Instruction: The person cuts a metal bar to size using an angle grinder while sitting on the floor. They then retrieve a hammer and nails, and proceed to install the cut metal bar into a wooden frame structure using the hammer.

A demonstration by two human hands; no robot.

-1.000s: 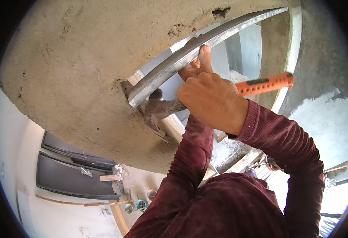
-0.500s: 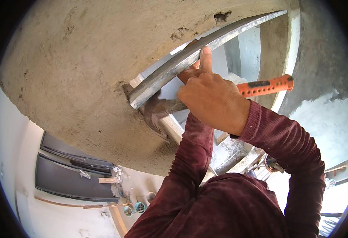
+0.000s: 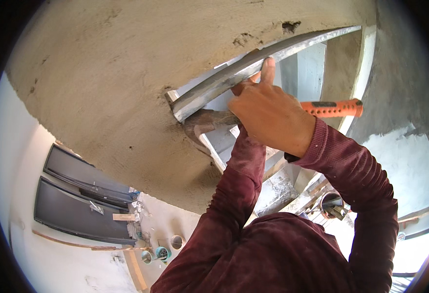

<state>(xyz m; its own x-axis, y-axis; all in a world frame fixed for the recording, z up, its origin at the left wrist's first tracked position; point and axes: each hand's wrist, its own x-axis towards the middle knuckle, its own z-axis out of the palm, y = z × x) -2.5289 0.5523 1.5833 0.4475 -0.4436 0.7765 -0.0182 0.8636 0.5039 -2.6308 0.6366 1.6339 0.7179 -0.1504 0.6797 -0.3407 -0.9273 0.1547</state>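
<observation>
A long grey metal-looking bar (image 3: 224, 80) lies slantwise along the edge of an opening in the rough plastered wall. My left hand (image 3: 243, 87) is at the bar's underside, fingers seemingly closed round it; my right hand hides most of it. Crossing in front, my right hand (image 3: 273, 115) is closed over the handle of a hammer (image 3: 332, 108) with a perforated orange grip. One digit of that hand points up against the bar. The hammer's dark head (image 3: 197, 129) sits by the bar's lower left end, close to the plaster.
Brown plastered wall (image 3: 102, 97) curves over the upper left, with a small hole (image 3: 290, 27) above the bar. Wooden pieces (image 3: 212, 151) frame the opening. Far below are dark panels (image 3: 80, 210), teal buckets (image 3: 163, 253) and a round container (image 3: 332, 202) holding tools or scraps.
The whole view has shifted slightly, and the bar's left end appears higher and further right. My right hand has shifted a little right in the picture, still over the hammer handle.
</observation>
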